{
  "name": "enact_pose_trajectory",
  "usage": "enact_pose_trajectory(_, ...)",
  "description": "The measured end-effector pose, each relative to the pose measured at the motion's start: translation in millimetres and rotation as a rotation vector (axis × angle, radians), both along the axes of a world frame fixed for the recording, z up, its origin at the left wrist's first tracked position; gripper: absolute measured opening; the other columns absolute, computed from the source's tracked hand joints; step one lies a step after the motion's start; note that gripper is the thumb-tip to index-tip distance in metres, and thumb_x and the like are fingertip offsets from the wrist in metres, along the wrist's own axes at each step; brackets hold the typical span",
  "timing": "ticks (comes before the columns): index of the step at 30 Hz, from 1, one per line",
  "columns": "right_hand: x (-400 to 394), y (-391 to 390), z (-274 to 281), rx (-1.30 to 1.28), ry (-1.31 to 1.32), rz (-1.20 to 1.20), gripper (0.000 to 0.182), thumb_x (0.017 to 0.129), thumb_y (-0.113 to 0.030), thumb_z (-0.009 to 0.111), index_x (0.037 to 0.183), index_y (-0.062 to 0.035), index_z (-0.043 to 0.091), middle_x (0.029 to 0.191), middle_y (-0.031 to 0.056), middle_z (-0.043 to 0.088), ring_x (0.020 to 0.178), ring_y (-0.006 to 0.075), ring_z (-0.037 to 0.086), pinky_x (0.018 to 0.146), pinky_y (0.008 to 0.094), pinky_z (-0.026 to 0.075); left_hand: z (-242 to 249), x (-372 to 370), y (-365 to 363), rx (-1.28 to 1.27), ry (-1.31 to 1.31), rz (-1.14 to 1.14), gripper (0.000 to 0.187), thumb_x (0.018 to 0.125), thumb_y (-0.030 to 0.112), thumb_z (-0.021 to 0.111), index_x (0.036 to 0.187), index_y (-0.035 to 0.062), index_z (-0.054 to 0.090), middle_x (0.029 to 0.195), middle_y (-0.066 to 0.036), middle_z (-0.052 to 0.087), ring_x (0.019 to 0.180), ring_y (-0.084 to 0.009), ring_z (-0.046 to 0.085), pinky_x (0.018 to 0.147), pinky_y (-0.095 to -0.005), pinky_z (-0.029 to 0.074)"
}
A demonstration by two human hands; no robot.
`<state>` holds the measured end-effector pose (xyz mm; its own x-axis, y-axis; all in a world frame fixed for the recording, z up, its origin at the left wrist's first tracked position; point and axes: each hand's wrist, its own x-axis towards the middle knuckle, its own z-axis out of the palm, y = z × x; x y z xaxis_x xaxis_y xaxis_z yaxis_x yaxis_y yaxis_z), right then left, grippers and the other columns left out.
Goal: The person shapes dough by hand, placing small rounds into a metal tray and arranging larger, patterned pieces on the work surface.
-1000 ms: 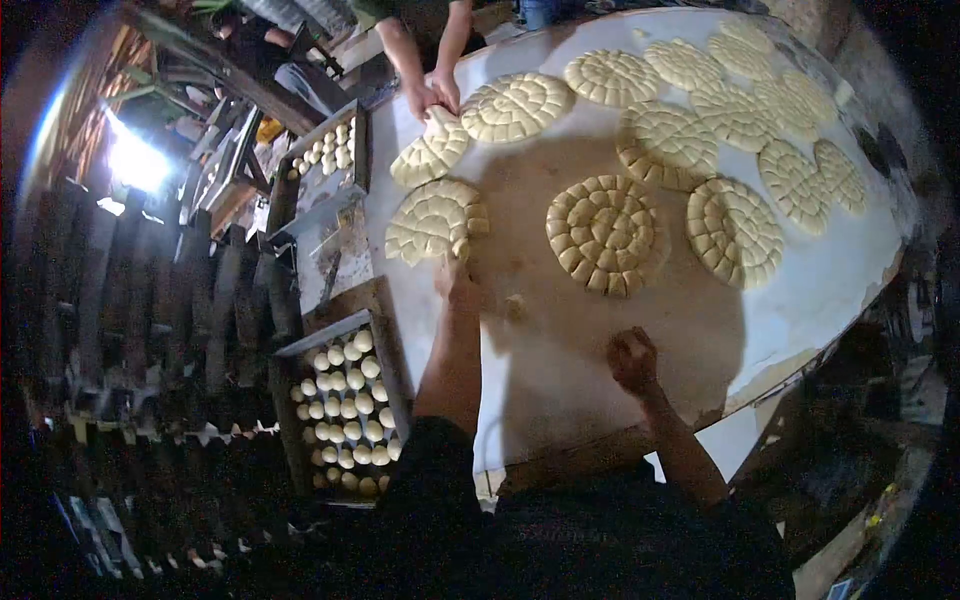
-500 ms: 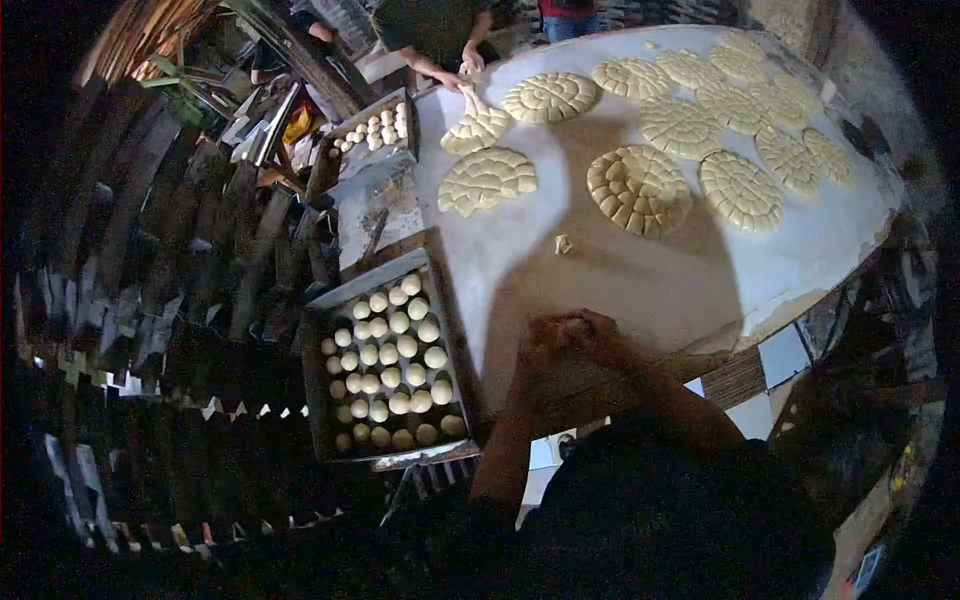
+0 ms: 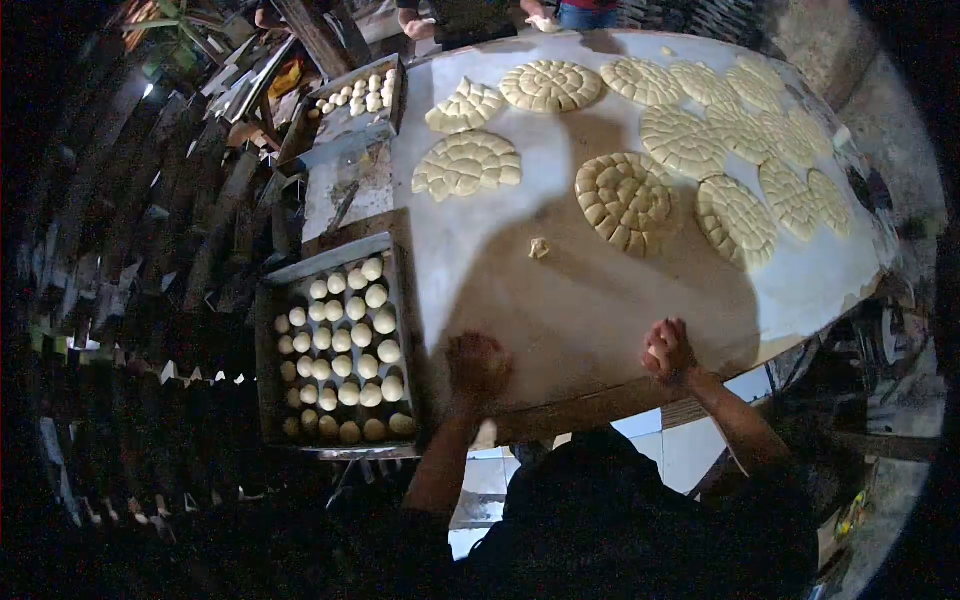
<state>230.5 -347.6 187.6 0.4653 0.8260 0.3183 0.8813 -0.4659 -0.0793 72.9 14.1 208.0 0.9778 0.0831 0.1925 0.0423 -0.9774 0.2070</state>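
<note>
My left hand (image 3: 480, 365) is at the near left edge of the table, in shadow beside the tray (image 3: 404, 300) of dough balls (image 3: 341, 341). Its fingers are curled, and what they hold, if anything, is too dark to make out. My right hand (image 3: 669, 351) is well apart from it, near the front edge, with closed fingers and a pale bit of dough (image 3: 655, 351) showing between them. Beyond both hands lies a small dough scrap (image 3: 539, 248). Past it rests a round of dough pieces (image 3: 620, 203) set in rings.
Several more dough rounds (image 3: 738, 218) spread over the pale table (image 3: 560, 330). A second tray (image 3: 397, 100) of dough balls stands at the far left. Across the table, a person's hands (image 3: 541, 22) each hold something pale. Stacked wood (image 3: 180, 240) fills the left side.
My hands were together at the near edge and have parted, left and right. The other person's hands have left the dough round at the far left and spread apart. My view has shifted slightly.
</note>
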Motion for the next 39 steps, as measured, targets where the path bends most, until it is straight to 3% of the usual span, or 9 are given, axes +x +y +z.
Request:
enact_pose_trajectory(6, 15.6, 123.6, -21.6, 0.453, 0.176, -0.207, 0.033, 0.080, -0.031, 0.063, 0.087, -0.0014, 0.052, 0.091, 0.0214, 0.050, 0.091, 0.0388, 0.050, 0.087, 0.0532, 0.037, -22.3, 85.0, -68.8, -0.330, -0.249, 0.161, 0.019, 0.086, 0.023, 0.065, 0.096, 0.0075, 0.060, 0.093, -0.012, 0.062, 0.090, -0.0358, 0.056, 0.089, -0.0501, 0.041)
enact_pose_trajectory(9, -18.9, 94.6, -132.7, -0.151, -0.006, -0.022, 0.030, 0.087, -0.029, 0.053, 0.097, -0.0005, 0.054, 0.099, 0.0158, 0.055, 0.106, 0.0351, 0.050, 0.105, 0.0522, 0.034, -60.1, 31.1, -91.4, -0.294, -0.097, -0.065, 0.017, 0.091, 0.021, 0.059, 0.097, 0.0057, 0.060, 0.096, -0.013, 0.063, 0.090, -0.0346, 0.058, 0.091, -0.0502, 0.042)
enact_pose_trajectory(13, 23.0, 28.0, -41.5, -0.038, 0.768, 0.140, 0.012, 0.081, -0.008, 0.055, 0.090, -0.0009, 0.058, 0.100, 0.0198, 0.055, 0.102, 0.0387, 0.054, 0.108, 0.0551, 0.033, -26.4, -15.7, -26.8, 0.028, 0.296, -0.066, 0.020, 0.088, 0.023, 0.060, 0.099, 0.0064, 0.062, 0.095, -0.014, 0.061, 0.093, -0.0319, 0.058, 0.090, -0.0494, 0.043)
enact_pose_trajectory(17, 68.3, 107.1, 22.2, 0.159, 0.318, -0.059, 0.019, 0.081, -0.014, 0.061, 0.092, 0.0001, 0.057, 0.101, 0.0186, 0.056, 0.106, 0.0385, 0.054, 0.109, 0.0535, 0.033, -13.5, 59.5, 8.0, 0.031, 0.016, 0.057, 0.013, 0.086, 0.021, 0.061, 0.092, 0.0100, 0.063, 0.095, -0.013, 0.060, 0.095, -0.0299, 0.058, 0.088, -0.0481, 0.043)
enact_pose_trajectory(21, 15.7, 131.8, -33.4, 0.166, 0.201, 0.025, 0.025, 0.081, -0.020, 0.065, 0.093, 0.0006, 0.057, 0.102, 0.0198, 0.055, 0.109, 0.0383, 0.053, 0.106, 0.0533, 0.035, 62.4, 101.1, -60.7, -0.248, -0.022, 0.184, 0.011, 0.085, 0.020, 0.062, 0.088, 0.0101, 0.060, 0.095, -0.012, 0.060, 0.097, -0.0298, 0.057, 0.086, -0.0489, 0.042)
enact_pose_trajectory(25, 15.3, 68.1, -84.8, 0.159, 0.212, 0.187, 0.026, 0.084, -0.022, 0.064, 0.093, 0.0002, 0.056, 0.104, 0.0206, 0.055, 0.111, 0.0378, 0.052, 0.105, 0.0525, 0.035, -80.4, 4.9, -26.5, -0.112, 0.038, -0.005, 0.017, 0.085, 0.022, 0.062, 0.092, 0.0071, 0.060, 0.093, -0.014, 0.061, 0.097, -0.0315, 0.058, 0.087, -0.0469, 0.045)
enact_pose_trajectory(29, 82.7, 112.1, -0.7, 0.200, 0.169, -0.076, 0.018, 0.089, -0.019, 0.058, 0.092, -0.0025, 0.053, 0.095, 0.0178, 0.055, 0.096, 0.0365, 0.053, 0.098, 0.0480, 0.038, 33.2, 21.7, 26.6, 0.260, -0.037, 0.074, 0.027, 0.084, 0.025, 0.064, 0.094, 0.0001, 0.060, 0.093, -0.020, 0.060, 0.095, -0.0348, 0.057, 0.093, -0.0459, 0.045)
enact_pose_trajectory(36, 13.0, 195.2, -12.1, 0.530, 0.473, -0.388, 0.012, 0.089, -0.010, 0.052, 0.080, -0.0027, 0.053, 0.088, 0.0171, 0.053, 0.091, 0.0394, 0.052, 0.092, 0.0494, 0.038, -33.2, 63.5, -0.6, -0.518, -0.075, 0.176, 0.022, 0.085, 0.020, 0.062, 0.103, 0.0079, 0.066, 0.107, -0.016, 0.062, 0.100, -0.0329, 0.058, 0.092, -0.0425, 0.047)
enact_pose_trajectory(39, -3.8, 138.5, -23.3, 0.254, 0.265, -0.084, 0.012, 0.087, -0.016, 0.055, 0.085, -0.0039, 0.057, 0.090, 0.0160, 0.057, 0.093, 0.0363, 0.055, 0.089, 0.0469, 0.041, -40.2, -8.0, -10.0, -0.618, -0.101, 0.125, 0.023, 0.089, 0.016, 0.057, 0.108, 0.0052, 0.063, 0.107, -0.018, 0.062, 0.101, -0.0338, 0.058, 0.091, -0.0446, 0.048)
